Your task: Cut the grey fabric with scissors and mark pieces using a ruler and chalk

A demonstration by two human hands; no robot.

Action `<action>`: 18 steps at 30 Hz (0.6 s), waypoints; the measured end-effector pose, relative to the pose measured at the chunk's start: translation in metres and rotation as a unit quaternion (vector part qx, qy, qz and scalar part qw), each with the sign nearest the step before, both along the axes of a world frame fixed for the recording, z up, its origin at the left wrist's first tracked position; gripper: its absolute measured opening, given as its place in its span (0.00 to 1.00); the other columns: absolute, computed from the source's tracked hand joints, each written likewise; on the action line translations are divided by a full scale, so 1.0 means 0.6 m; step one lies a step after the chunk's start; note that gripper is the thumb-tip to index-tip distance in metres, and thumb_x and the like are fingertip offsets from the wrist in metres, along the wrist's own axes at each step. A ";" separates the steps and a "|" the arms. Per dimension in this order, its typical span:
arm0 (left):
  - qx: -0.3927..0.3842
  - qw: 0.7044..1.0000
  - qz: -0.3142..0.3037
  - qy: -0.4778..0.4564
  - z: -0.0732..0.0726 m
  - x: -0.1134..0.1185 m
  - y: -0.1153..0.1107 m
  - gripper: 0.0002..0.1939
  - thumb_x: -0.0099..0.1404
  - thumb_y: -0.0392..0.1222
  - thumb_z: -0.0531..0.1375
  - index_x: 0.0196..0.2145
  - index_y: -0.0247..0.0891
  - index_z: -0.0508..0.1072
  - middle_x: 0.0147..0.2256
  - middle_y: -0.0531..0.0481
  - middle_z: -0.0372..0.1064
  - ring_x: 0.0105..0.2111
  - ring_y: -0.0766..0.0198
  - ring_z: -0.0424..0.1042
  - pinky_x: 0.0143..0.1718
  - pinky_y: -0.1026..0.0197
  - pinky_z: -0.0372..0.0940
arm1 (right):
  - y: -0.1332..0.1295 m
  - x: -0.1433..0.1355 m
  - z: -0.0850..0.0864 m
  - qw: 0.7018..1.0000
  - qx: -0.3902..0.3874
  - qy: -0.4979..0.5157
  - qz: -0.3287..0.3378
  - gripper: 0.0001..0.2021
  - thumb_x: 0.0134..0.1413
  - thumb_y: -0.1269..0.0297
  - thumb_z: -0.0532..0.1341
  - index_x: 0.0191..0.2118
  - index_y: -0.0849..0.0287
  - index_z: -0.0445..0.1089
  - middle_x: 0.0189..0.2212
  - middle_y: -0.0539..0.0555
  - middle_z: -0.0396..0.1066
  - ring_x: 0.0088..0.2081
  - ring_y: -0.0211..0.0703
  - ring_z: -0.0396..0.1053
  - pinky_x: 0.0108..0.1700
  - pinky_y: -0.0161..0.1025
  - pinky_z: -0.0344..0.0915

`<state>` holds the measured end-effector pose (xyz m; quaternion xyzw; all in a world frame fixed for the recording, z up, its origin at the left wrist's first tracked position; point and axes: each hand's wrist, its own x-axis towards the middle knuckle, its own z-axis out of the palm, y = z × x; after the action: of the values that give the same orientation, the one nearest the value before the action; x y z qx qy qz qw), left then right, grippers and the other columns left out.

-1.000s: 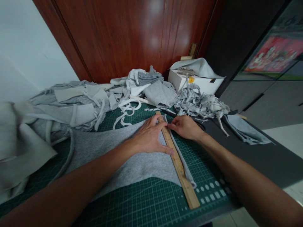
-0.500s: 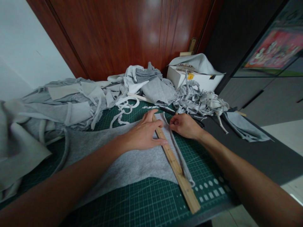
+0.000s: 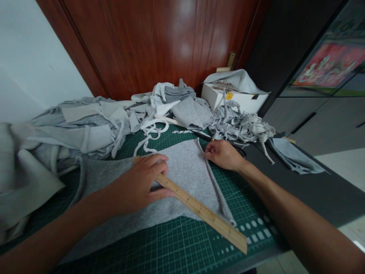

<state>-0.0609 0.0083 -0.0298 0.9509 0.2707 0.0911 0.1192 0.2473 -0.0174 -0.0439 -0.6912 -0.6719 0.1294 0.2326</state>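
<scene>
A grey knit fabric piece (image 3: pixel 185 163) lies spread out, its right edge slightly raised and curled. My left hand (image 3: pixel 144 180) is closed around the upper part of a wooden ruler (image 3: pixel 205 211), which slants across the cloth; its lower end extends past the fabric. At the fabric's upper right edge, my right hand (image 3: pixel 224 154) is closed in a pinch on the cloth, though the fingertips are partly hidden. Scissors (image 3: pixel 202 135) lie just behind and partly under that hand, with a dark handle loop showing to its right.
Beneath everything is a green cutting mat (image 3: pixel 159 247) with a grid. Heaped grey fabric (image 3: pixel 94 133) lines the left and back. Tangled scraps (image 3: pixel 242 123) sit before a white box (image 3: pixel 239 99). Folded grey cloth (image 3: pixel 296 158) lies at right. A wooden door (image 3: pixel 142 42) stands behind.
My left hand has drawn the ruler left, away from the fabric's right edge, and the ruler now slants more. My right hand stays at the same edge.
</scene>
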 end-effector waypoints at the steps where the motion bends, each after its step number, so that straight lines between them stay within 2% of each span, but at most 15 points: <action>1: 0.003 1.000 -0.001 0.001 -0.001 -0.009 -0.006 0.17 0.67 0.56 0.65 0.41 0.41 0.71 0.60 0.41 0.67 0.61 0.43 0.66 0.62 0.39 0.61 | 0.000 -0.001 -0.001 1.000 0.002 -0.003 -0.001 0.04 0.53 0.72 0.64 0.28 0.59 0.76 0.21 0.49 0.71 0.24 0.39 0.66 0.28 0.37 0.58; 7: 0.023 0.999 -0.016 -0.020 -0.023 -0.035 -0.029 0.17 0.68 0.52 0.65 0.50 0.42 0.73 0.62 0.43 0.67 0.63 0.46 0.64 0.65 0.40 0.59 | 0.000 -0.006 -0.001 1.000 0.015 -0.021 -0.014 0.05 0.53 0.72 0.65 0.28 0.59 0.74 0.22 0.49 0.71 0.25 0.40 0.67 0.29 0.37 0.58; 11: 0.048 0.998 -0.005 -0.050 -0.034 -0.028 -0.024 0.14 0.70 0.52 0.64 0.48 0.42 0.74 0.58 0.44 0.70 0.60 0.47 0.68 0.62 0.41 0.61 | -0.027 -0.015 0.019 0.999 0.026 -0.019 -0.015 0.05 0.58 0.68 0.65 0.31 0.60 0.75 0.23 0.50 0.71 0.26 0.40 0.66 0.30 0.37 0.57; 14: 0.058 0.997 0.000 -0.059 -0.038 -0.019 -0.015 0.14 0.70 0.52 0.64 0.46 0.42 0.74 0.56 0.44 0.72 0.57 0.47 0.70 0.59 0.42 0.62 | -0.070 -0.035 0.045 0.998 0.005 0.007 0.055 0.11 0.60 0.55 0.68 0.38 0.59 0.77 0.24 0.47 0.69 0.25 0.38 0.64 0.28 0.36 0.56; 16: 0.060 0.996 0.000 -0.062 -0.036 -0.013 -0.011 0.14 0.70 0.52 0.65 0.46 0.41 0.74 0.55 0.43 0.72 0.57 0.47 0.70 0.58 0.43 0.63 | -0.097 -0.053 0.057 0.987 -0.045 0.023 0.151 0.17 0.56 0.50 0.71 0.40 0.59 0.77 0.25 0.47 0.69 0.25 0.37 0.63 0.28 0.35 0.56; 18: 0.065 0.995 0.005 -0.076 -0.027 -0.010 -0.014 0.14 0.69 0.49 0.66 0.46 0.40 0.74 0.55 0.42 0.71 0.58 0.48 0.69 0.59 0.44 0.63 | -0.115 -0.070 0.061 0.975 -0.088 -0.002 0.205 0.20 0.52 0.49 0.75 0.40 0.61 0.77 0.26 0.48 0.70 0.26 0.38 0.64 0.28 0.35 0.55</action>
<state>-0.0672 -0.0002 -0.0462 0.9457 0.2589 0.1808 0.0771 0.2051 -0.0862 -0.0071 -0.5567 -0.7858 0.2314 0.1377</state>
